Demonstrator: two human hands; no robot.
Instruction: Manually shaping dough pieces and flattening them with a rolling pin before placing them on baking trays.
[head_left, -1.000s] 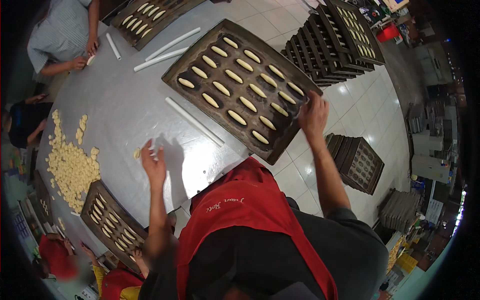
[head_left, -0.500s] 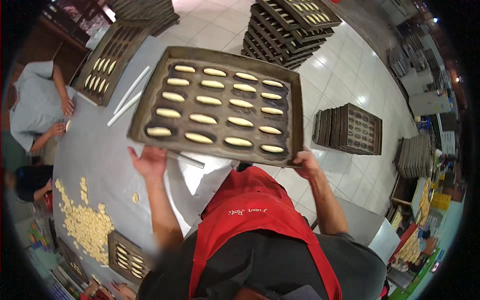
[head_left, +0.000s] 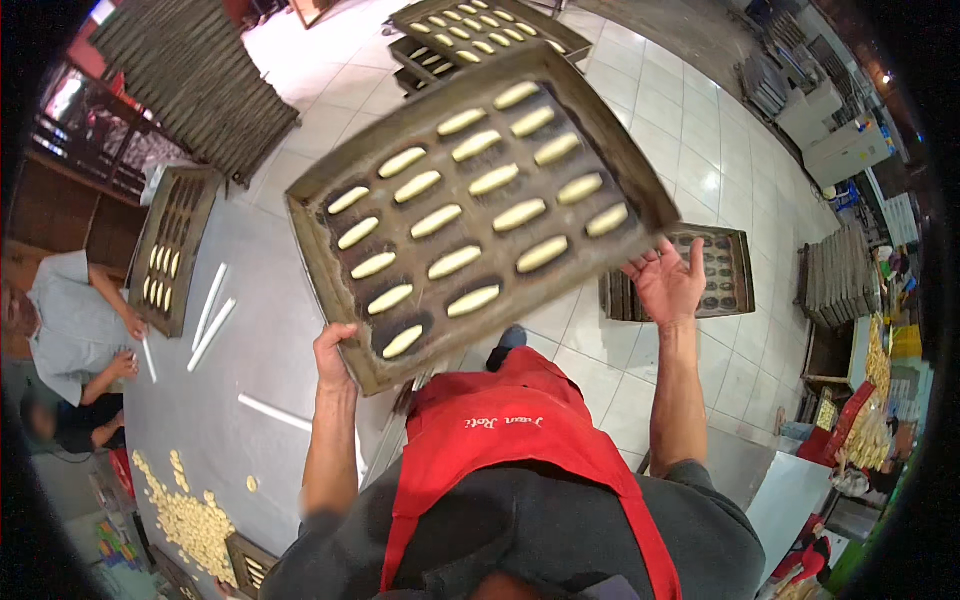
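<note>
Just in front of the red apron (head_left: 510, 390), a dark metal tray (head_left: 475, 222) is held in the air, turned at an angle. The left hand (head_left: 335, 358) is clamped on its near left corner, with the thumb on the rim and the other fingers mostly hidden. At the near right corner, the right hand (head_left: 672, 285) shows its palm; its thumb stands apart from its fingers, whose tips reach the edge. How firmly they support it, I cannot tell.

The filling of this tray seems to be finished: twenty dough sticks (head_left: 494, 180) lie there in rows. More shaping seems to be left, because on the worktop (head_left: 200, 420), to the left, there is a heap of small dough lumps (head_left: 190, 520), near some white rods (head_left: 212, 335). Farther along, beside a co-worker (head_left: 65, 310) in grey, a second tray (head_left: 188, 275) is filled only in its nearer part.

On the floor, behind the right hand, stacked trays (head_left: 745, 270) show dark hollows. Beyond the held tray, another filled tray (head_left: 575, 45) tops a stack.
</note>
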